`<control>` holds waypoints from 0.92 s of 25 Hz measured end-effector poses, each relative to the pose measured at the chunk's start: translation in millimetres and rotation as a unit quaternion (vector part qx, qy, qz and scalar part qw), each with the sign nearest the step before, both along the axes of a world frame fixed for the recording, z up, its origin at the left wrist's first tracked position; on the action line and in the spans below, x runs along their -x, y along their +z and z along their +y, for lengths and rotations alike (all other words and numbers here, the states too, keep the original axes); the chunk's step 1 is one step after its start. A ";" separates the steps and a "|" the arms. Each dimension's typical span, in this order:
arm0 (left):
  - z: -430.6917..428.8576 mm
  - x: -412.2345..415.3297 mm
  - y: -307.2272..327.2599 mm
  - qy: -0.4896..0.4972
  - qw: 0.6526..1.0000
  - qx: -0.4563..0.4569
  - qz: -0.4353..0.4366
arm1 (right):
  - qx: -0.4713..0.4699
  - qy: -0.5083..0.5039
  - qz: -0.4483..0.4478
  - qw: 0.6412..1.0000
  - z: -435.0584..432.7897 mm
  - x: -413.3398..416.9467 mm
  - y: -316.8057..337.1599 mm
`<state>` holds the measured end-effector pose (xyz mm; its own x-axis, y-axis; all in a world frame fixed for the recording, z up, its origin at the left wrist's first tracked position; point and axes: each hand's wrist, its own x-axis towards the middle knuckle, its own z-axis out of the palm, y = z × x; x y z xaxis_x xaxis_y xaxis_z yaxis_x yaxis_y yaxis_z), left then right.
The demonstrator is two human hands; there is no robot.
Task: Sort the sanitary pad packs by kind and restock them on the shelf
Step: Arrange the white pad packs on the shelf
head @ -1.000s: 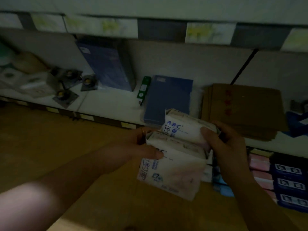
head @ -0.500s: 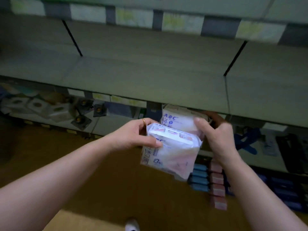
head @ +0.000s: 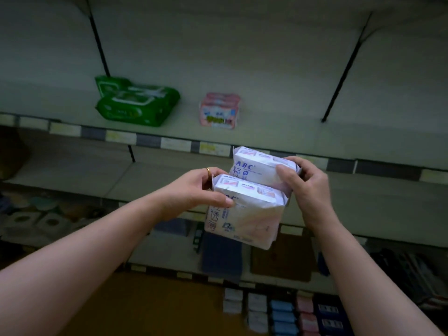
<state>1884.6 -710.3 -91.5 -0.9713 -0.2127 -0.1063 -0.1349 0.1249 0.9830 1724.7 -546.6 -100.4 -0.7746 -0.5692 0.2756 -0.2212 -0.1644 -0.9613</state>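
Observation:
Two white ABC pad packs are held up in front of the shelves. My left hand (head: 194, 190) grips the nearer white pack (head: 244, 212) by its upper left corner, thumb across its front. Behind it, my right hand (head: 305, 180) grips the farther white pack (head: 254, 166) from the right. On the upper shelf (head: 278, 132) lie two green packs (head: 135, 103) stacked at the left and a pink pack (head: 219, 110) standing to their right. The right part of that shelf is bare.
Black dividers (head: 344, 69) stand on the upper shelf. The shelf below (head: 72, 170) runs behind my hands. Lower shelves hold blue boxes (head: 221, 253), a brown pad (head: 281, 258) and paper rolls (head: 36, 221). Rows of small packs (head: 281, 314) sit at floor level.
The view has tilted upward from the low shelves to the upper shelf. Both hands have risen with the two white packs, still held the same way.

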 end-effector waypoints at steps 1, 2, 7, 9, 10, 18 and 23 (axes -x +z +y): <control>-0.1 -0.2 7.6 0.001 1.000 0.004 0.009 | 0.005 -0.004 0.009 1.000 1.1 -2.1 10.0; 0.8 0.3 13.5 0.001 1.000 0.008 0.015 | 0.007 -0.008 0.015 1.000 2.6 -3.5 17.6; 4.2 20.2 34.9 0.025 0.998 0.041 0.045 | 0.016 -0.009 0.020 1.000 4.7 7.8 48.7; 3.1 33.4 38.4 0.045 0.996 0.051 0.061 | 0.014 -0.010 0.026 1.000 0.3 21.3 57.0; 1.0 40.4 38.6 0.053 0.995 0.053 0.065 | 0.014 -0.009 0.029 0.999 -3.5 29.0 59.4; -43.4 125.5 54.4 0.111 0.988 0.097 0.055 | 0.019 0.014 0.026 0.999 -61.2 124.0 71.8; -68.5 186.4 41.0 0.165 0.979 0.115 0.021 | 0.000 0.038 -0.010 0.999 -105.2 188.4 47.0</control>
<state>1698.2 -778.8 -50.5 -0.8477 -0.5300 0.0203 -0.1651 0.3001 0.9395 1536.3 -651.8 -53.4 -0.7343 -0.6269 0.2602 -0.1885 -0.1799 -0.9654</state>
